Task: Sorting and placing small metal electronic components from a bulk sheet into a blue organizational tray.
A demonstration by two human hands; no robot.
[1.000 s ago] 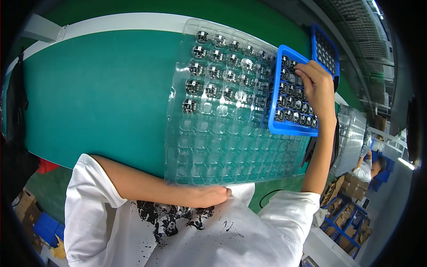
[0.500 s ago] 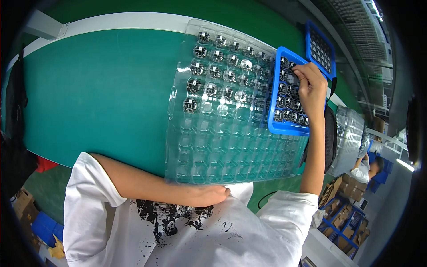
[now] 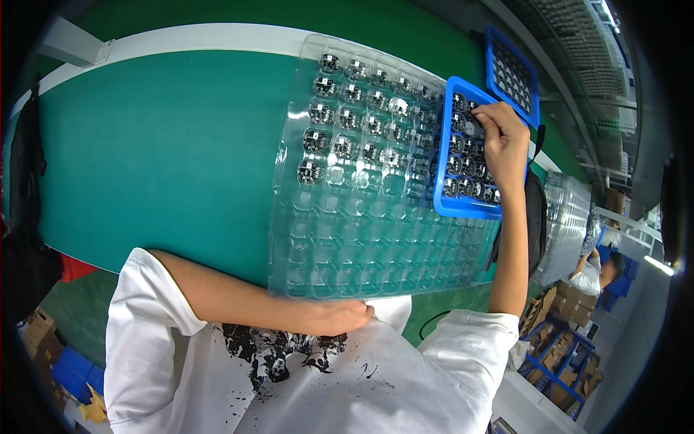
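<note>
My right hand (image 3: 504, 141) reaches over the blue tray (image 3: 471, 208), thumb and fingertips pinched on a small black-and-silver part (image 3: 474, 106) near its far end. Several similar round parts stand in rows in that tray, some hidden under my hand. Left of it, partly under the blue tray, lies a clear plastic blister tray (image 3: 329, 249). Its far rows hold several of the same black-and-silver parts (image 3: 311, 171); the nearer pockets show no parts. My left hand (image 3: 343, 317) rests curled at the blister tray's near edge, against my shirt, its fingertips hidden.
The green tabletop (image 3: 166, 152) stretches to the left, with a white rail (image 3: 217, 34) along its far side. Another blue tray of parts (image 3: 535, 101) lies beyond the table's far right. Stacked clear trays (image 3: 564, 224) stand at right, and a person (image 3: 589, 275) works farther off.
My right hand stays almost still, its fingertips at the same part of the blue tray. The farther blue tray has shifted slightly left and away. My left hand has not moved.
</note>
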